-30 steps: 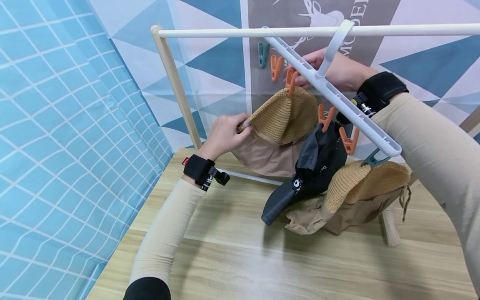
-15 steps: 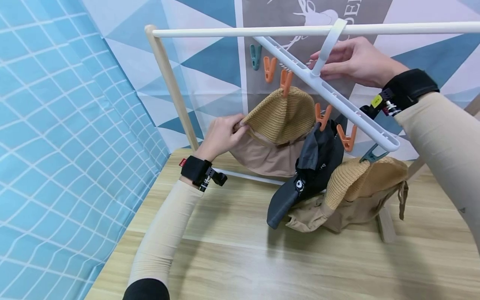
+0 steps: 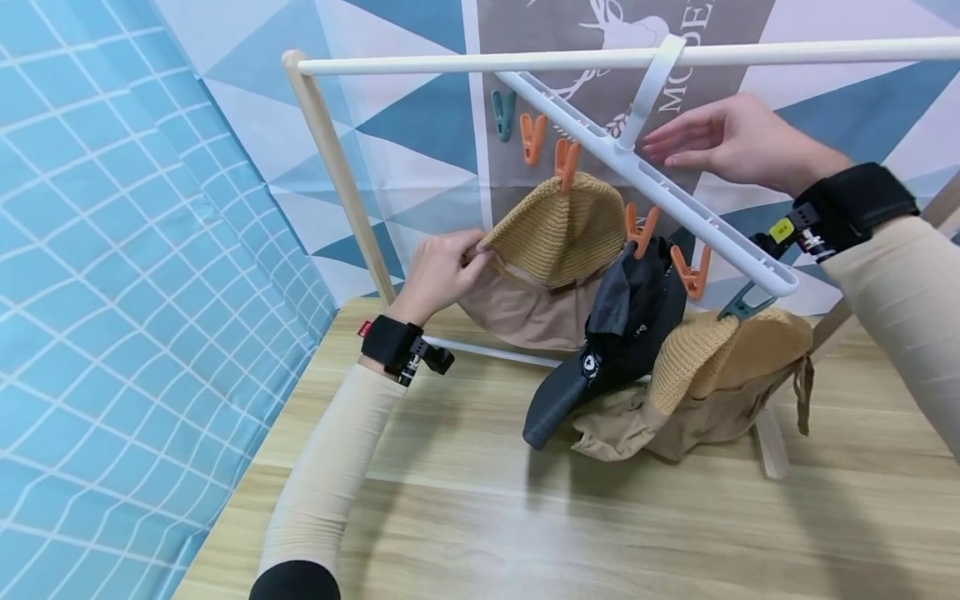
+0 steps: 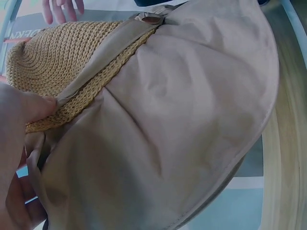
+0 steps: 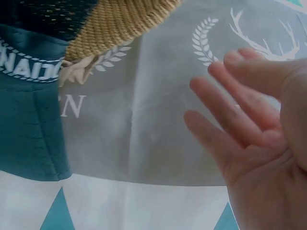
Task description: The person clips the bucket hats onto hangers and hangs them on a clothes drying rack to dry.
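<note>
A sun hat (image 3: 558,237) with a woven straw crown and a pinkish-beige cloth brim hangs from an orange clothespin (image 3: 566,162). My left hand (image 3: 442,271) pinches this hat where crown meets brim; in the left wrist view the thumb lies on the straw edge (image 4: 72,108). Behind the white hanger (image 3: 667,187), my right hand (image 3: 738,146) is held in the air with fingers extended, touching nothing. A dark baseball cap (image 3: 622,333) hangs from another orange clothespin (image 3: 641,229). A second straw-and-cloth hat (image 3: 705,392) hangs from a teal clothespin (image 3: 742,306) at the near end.
The hanger hooks over a white rail (image 3: 465,63) on a wooden-legged rack (image 3: 341,175). Unused clips, a teal one (image 3: 503,114) and orange ones (image 3: 532,137), dangle from it. Below is a wooden table (image 3: 480,517); a blue checked curtain (image 3: 127,275) borders the left.
My right hand has moved away from the clothespin on the straw hat, back to the right, its fingers now free. The left hand keeps its pinch on the hat. The cap sways slightly.
</note>
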Available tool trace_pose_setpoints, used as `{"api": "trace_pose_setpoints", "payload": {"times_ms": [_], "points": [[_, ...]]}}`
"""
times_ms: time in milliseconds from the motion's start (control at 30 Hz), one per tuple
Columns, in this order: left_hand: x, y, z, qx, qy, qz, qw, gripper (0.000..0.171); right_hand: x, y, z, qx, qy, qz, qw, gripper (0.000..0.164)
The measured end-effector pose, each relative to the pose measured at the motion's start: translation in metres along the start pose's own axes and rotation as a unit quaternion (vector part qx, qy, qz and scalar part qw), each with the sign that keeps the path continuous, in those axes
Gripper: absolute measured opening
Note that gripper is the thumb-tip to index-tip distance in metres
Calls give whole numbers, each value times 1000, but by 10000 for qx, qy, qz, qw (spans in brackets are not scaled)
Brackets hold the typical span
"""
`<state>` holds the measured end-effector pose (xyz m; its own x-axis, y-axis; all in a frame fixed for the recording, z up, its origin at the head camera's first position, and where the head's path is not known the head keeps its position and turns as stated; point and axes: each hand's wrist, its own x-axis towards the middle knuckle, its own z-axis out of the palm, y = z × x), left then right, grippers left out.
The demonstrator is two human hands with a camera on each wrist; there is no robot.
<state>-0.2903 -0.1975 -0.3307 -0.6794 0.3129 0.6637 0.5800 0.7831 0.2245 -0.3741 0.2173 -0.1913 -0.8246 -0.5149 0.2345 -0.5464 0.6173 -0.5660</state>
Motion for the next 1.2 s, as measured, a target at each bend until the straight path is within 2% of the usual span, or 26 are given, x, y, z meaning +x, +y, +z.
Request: {"api": "trace_pose_setpoints", "payload": {"times_ms": [133, 267, 433, 533, 733, 833, 933, 1100, 1167, 1200], "points": [[-2, 1, 3, -3, 63, -75, 10000, 24, -8, 2, 3, -100, 77, -25, 9999, 47], [-5, 1, 5, 1, 240, -174, 9996, 17, -18, 2, 7, -46, 267, -292, 9992, 44], [-9, 2, 12, -114, 511, -322, 9981, 32, -32, 1, 19, 161, 548, -642, 9963, 41], [-11, 3, 17, -314, 674, -345, 9966, 36, -42, 0, 24, 221, 763, -566, 9952, 39], [-14, 3, 24, -502, 971, -310, 9935, 33, -65, -1, 24, 340, 1212, -117, 9920, 40], [-16, 3, 26, -536, 1031, -237, 9929, 32, -76, -1, 24, 574, 1389, -99, 9886, 40], [-18, 3, 28, -567, 1074, -212, 9924, 32, -84, 0, 26, 1064, 1470, -213, 9832, 38], [-19, 4, 30, -604, 1126, -221, 9916, 40, -97, 2, 34, 1646, 1615, -304, 9726, 39], [-20, 4, 30, -628, 1146, -191, 9912, 41, -103, 4, 40, 1962, 1770, -300, 9640, 39], [-21, 5, 30, -644, 1159, -169, 9910, 41, -105, 5, 43, 2281, 1842, -334, 9555, 39]]}}
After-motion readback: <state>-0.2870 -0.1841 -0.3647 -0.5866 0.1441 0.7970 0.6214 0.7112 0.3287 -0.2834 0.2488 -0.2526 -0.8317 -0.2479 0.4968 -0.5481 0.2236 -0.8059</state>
